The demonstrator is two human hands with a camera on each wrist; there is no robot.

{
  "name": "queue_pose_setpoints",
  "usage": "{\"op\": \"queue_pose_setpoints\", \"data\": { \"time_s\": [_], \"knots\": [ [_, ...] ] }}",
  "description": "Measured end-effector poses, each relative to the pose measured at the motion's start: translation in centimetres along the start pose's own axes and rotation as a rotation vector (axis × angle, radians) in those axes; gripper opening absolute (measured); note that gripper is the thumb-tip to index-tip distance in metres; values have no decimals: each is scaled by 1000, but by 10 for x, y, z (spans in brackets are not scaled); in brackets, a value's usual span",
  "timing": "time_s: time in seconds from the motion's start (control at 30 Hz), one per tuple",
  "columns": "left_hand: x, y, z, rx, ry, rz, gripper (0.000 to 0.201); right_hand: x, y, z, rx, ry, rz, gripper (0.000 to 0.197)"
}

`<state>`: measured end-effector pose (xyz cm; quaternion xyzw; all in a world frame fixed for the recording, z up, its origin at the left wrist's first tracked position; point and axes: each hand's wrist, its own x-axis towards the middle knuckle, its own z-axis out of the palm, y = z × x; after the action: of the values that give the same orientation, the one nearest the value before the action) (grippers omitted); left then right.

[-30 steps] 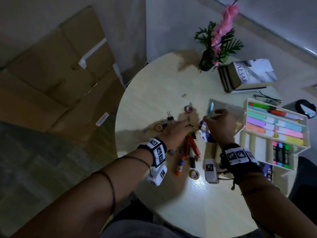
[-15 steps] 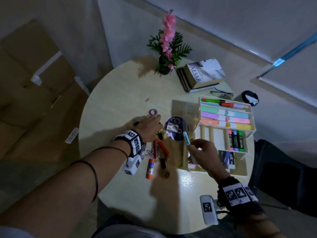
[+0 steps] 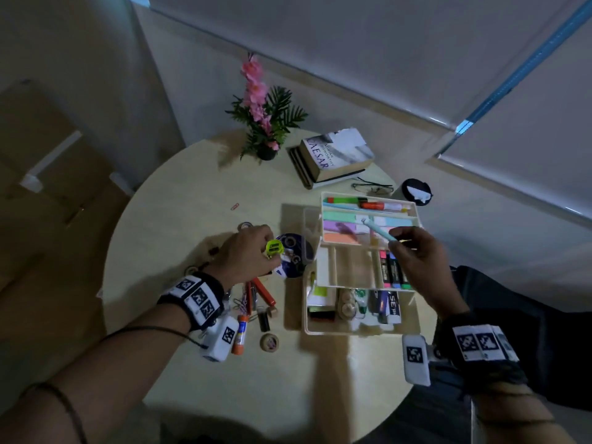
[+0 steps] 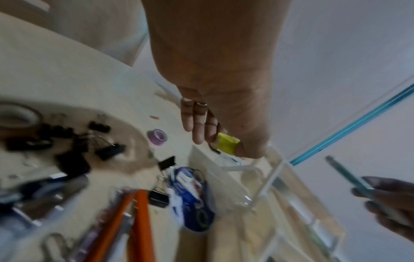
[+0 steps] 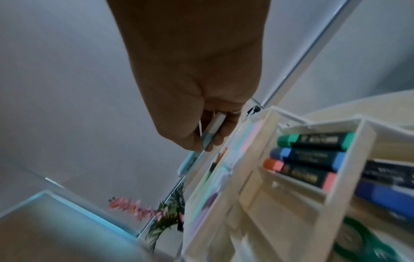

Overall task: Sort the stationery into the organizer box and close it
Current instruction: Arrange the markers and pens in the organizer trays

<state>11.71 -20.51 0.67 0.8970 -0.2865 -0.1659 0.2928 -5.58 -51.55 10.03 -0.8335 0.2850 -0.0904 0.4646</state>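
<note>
While the right hand pinches a slim pale-blue pen over the cream plastic organizer box, the left hand pinches a small yellow-green sharpener; both likely need placing in compartments.

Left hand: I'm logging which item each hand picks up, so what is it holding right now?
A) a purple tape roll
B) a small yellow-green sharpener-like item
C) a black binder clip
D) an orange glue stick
B: the left hand pinches a small yellow-green sharpener-like item between thumb and fingers above the table, while the purple tape roll and the orange glue stick lie untouched on it.
</note>
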Motion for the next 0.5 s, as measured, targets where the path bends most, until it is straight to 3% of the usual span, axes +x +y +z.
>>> {"op": "queue_pose_setpoints", "data": {
  "time_s": [0.23, 0.5],
  "knots": [
    [-4, 90, 55, -121, -3, 108, 22, 78, 33, -35, -182, 90, -155, 15],
    [19, 152, 125, 202, -25, 169, 37, 107, 47, -36, -255, 19, -315, 14]
  ]
}}
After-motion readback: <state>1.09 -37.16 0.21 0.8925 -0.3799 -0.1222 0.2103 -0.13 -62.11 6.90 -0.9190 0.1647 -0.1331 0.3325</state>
